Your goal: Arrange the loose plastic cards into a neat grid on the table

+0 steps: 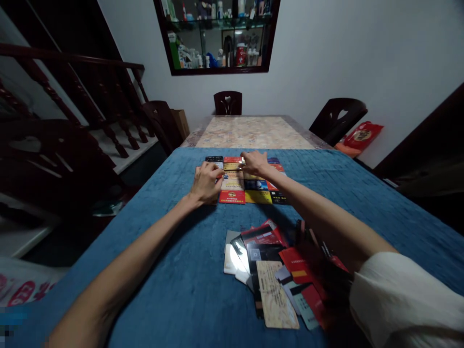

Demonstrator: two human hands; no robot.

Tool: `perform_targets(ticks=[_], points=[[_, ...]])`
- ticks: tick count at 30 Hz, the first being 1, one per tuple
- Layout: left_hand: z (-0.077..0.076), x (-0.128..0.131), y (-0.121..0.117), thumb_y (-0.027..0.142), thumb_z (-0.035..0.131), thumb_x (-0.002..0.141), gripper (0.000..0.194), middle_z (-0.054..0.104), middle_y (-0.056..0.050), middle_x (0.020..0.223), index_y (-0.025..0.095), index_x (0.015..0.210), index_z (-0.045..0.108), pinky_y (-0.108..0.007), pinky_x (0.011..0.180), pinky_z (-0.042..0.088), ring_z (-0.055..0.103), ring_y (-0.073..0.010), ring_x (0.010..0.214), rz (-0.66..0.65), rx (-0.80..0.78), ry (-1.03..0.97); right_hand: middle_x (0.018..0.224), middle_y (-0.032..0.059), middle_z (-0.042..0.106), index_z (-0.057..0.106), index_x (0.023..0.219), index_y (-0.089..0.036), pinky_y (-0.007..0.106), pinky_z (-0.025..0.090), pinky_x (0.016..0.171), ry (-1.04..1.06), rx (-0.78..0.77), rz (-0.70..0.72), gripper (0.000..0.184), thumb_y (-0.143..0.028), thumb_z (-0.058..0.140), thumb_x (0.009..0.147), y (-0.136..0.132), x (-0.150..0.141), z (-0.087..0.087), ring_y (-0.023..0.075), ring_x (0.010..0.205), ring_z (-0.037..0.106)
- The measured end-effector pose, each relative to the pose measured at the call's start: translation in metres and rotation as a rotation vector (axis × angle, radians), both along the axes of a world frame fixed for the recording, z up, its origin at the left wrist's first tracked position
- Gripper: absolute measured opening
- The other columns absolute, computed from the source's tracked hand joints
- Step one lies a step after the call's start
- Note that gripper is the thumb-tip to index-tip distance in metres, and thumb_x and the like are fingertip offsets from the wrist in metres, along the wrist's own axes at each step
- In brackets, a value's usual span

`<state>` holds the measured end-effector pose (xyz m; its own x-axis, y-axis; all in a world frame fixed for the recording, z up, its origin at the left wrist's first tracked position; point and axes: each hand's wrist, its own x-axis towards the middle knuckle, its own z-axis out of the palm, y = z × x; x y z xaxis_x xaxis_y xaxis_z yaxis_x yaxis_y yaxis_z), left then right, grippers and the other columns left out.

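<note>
Cards lie edge to edge in a grid of rows on the blue cloth, among them a red card (pixel 232 196) and a yellow card (pixel 258 196) in the nearest row. Over the grid's left column rests my left hand (pixel 206 182), its fingers bent but apart, with the tips touching the cards. My right hand (pixel 255 163) reaches across the upper middle of the grid, fingers bent down round a card whose pale edge shows at the fingertips. Both hands hide some of the cards. A loose, overlapping pile includes a beige card (pixel 277 295) and lies nearer me, partly under my right forearm's shadow.
The blue cloth (pixel 155 280) covers the near part of the table; a patterned tabletop (pixel 253 131) shows beyond it. Dark wooden chairs (pixel 227 103) stand around. A stair railing (pixel 72 58) is at left, a red bag (pixel 363 134) at right, a glass-shelved cabinet (pixel 219 72) behind.
</note>
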<state>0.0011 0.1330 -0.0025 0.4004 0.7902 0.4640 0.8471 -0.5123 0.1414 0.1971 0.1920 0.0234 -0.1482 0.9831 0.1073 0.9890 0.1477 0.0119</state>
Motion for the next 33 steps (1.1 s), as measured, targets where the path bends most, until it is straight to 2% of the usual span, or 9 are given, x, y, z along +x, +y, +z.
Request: perform_targets(ticks=[4, 9, 13, 17, 20, 23, 26, 33], points=[[0.004, 0.011, -0.022, 0.021, 0.055, 0.090, 0.024, 0.066, -0.010, 0.112, 0.020, 0.106, 0.073, -0.044, 0.094, 0.041, 0.051, -0.0284, 0.113, -0.062, 0.027, -0.013, 0.138, 0.0164, 0.057, 0.051, 0.136, -0.022, 0.051, 0.038, 0.097, 0.009, 0.072, 0.043, 0.045, -0.039, 0.052, 0.095, -0.031, 0.011, 0.006, 0.0364, 0.127, 0.045], [0.006, 0.027, -0.057, 0.020, 0.055, 0.090, 0.024, 0.065, -0.010, 0.113, 0.019, 0.106, 0.072, -0.044, 0.095, 0.040, 0.050, -0.0290, 0.115, -0.137, 0.036, 0.004, 0.133, 0.0162, 0.059, 0.053, 0.136, -0.020, 0.048, 0.038, 0.091, -0.005, 0.103, 0.162, 0.046, -0.038, 0.053, 0.093, -0.078, 0.032, 0.003, 0.0369, 0.122, 0.042], [0.003, 0.037, -0.085, 0.022, 0.055, 0.090, 0.023, 0.067, -0.010, 0.111, 0.018, 0.107, 0.072, -0.045, 0.095, 0.040, 0.051, -0.0286, 0.114, -0.223, 0.015, 0.010, 0.131, 0.0152, 0.060, 0.060, 0.131, -0.020, 0.045, 0.037, 0.088, 0.039, 0.134, 0.283, 0.042, -0.036, 0.055, 0.092, -0.118, 0.054, -0.006, 0.0353, 0.118, 0.043], [-0.006, 0.043, -0.106, 0.026, 0.058, 0.089, 0.022, 0.067, -0.009, 0.109, 0.021, 0.106, 0.071, -0.047, 0.097, 0.040, 0.052, -0.0278, 0.112, -0.327, -0.032, -0.010, 0.119, 0.0132, 0.066, 0.065, 0.122, -0.022, 0.043, 0.038, 0.086, 0.143, 0.149, 0.437, 0.035, -0.036, 0.057, 0.091, -0.152, 0.078, -0.020, 0.0324, 0.111, 0.047], [-0.012, 0.046, -0.121, 0.031, 0.060, 0.089, 0.023, 0.067, -0.009, 0.109, 0.020, 0.107, 0.071, -0.048, 0.100, 0.039, 0.052, -0.0274, 0.111, -0.408, -0.081, -0.054, 0.114, 0.0114, 0.067, 0.069, 0.116, -0.024, 0.044, 0.040, 0.088, 0.228, 0.088, 0.560, 0.030, -0.039, 0.058, 0.092, -0.174, 0.093, -0.028, 0.0300, 0.108, 0.049], [-0.015, 0.051, -0.137, 0.035, 0.062, 0.088, 0.028, 0.067, -0.008, 0.113, 0.023, 0.112, 0.069, -0.050, 0.101, 0.038, 0.051, -0.0278, 0.113, -0.506, -0.152, -0.066, 0.108, 0.0112, 0.068, 0.071, 0.111, -0.024, 0.046, 0.042, 0.090, 0.295, 0.041, 0.605, 0.027, -0.039, 0.059, 0.092, -0.190, 0.106, -0.035, 0.0288, 0.106, 0.051], [-0.017, 0.058, -0.151, 0.039, 0.064, 0.086, 0.035, 0.066, -0.009, 0.120, 0.025, 0.117, 0.066, -0.053, 0.103, 0.035, 0.049, -0.0305, 0.120, -0.633, -0.198, -0.011, 0.103, 0.0109, 0.069, 0.072, 0.108, -0.023, 0.046, 0.044, 0.091, 0.351, 0.030, 0.593, 0.023, -0.034, 0.059, 0.093, -0.198, 0.118, -0.040, 0.0271, 0.102, 0.053], [-0.019, 0.092, -0.171, 0.044, 0.059, 0.090, 0.043, 0.060, -0.015, 0.131, 0.020, 0.125, 0.061, -0.061, 0.105, 0.032, 0.044, -0.0358, 0.126, -0.788, -0.164, 0.127, 0.102, 0.0104, 0.070, 0.072, 0.109, -0.022, 0.046, 0.046, 0.092, 0.428, 0.021, 0.537, 0.024, -0.030, 0.058, 0.091, -0.205, 0.137, -0.042, 0.0268, 0.101, 0.055]])
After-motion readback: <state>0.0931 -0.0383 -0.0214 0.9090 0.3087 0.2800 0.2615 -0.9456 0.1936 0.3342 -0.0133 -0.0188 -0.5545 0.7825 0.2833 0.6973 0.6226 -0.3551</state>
